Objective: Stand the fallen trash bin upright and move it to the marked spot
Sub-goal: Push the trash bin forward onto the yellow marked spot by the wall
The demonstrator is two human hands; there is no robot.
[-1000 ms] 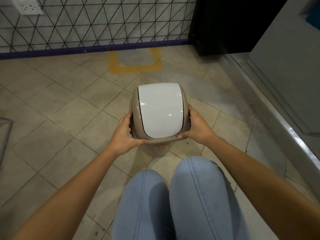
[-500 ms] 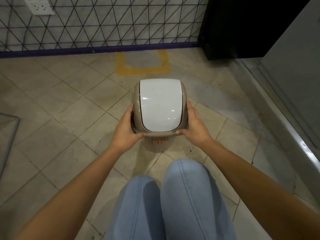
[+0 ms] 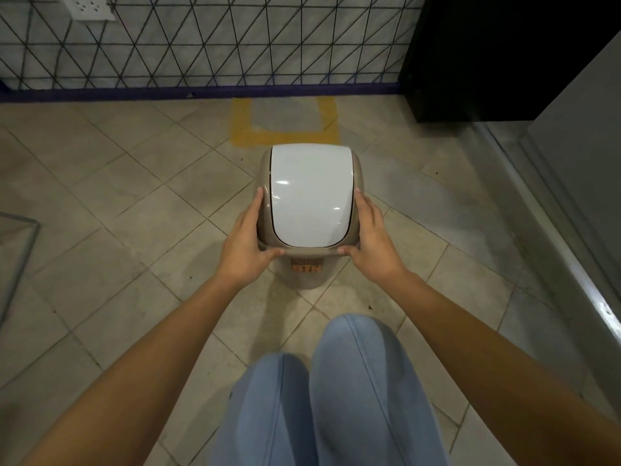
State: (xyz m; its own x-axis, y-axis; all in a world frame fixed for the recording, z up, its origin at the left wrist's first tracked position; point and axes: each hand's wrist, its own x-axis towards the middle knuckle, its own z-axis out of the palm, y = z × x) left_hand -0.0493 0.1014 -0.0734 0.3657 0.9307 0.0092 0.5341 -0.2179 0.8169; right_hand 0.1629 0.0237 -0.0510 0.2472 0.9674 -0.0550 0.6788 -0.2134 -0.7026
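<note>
A small beige trash bin (image 3: 309, 196) with a white swing lid stands upright on the tiled floor, seen from above. My left hand (image 3: 247, 240) grips its left side and my right hand (image 3: 371, 237) grips its right side, thumbs on the near rim. An orange label shows on the bin's near wall below the rim. The marked spot (image 3: 285, 134), a yellow painted outline against the wall, lies just beyond the bin, and the bin's far edge meets its near line.
A wall with black triangle lines and a purple baseboard (image 3: 201, 90) runs behind the spot. A black cabinet (image 3: 487, 55) stands at the far right, a grey metal ledge (image 3: 554, 230) runs along the right. My knees (image 3: 336, 381) in blue jeans are below the bin.
The bin, held by both hands, has moved away from me toward the yellow outline. My arms are stretched out further.
</note>
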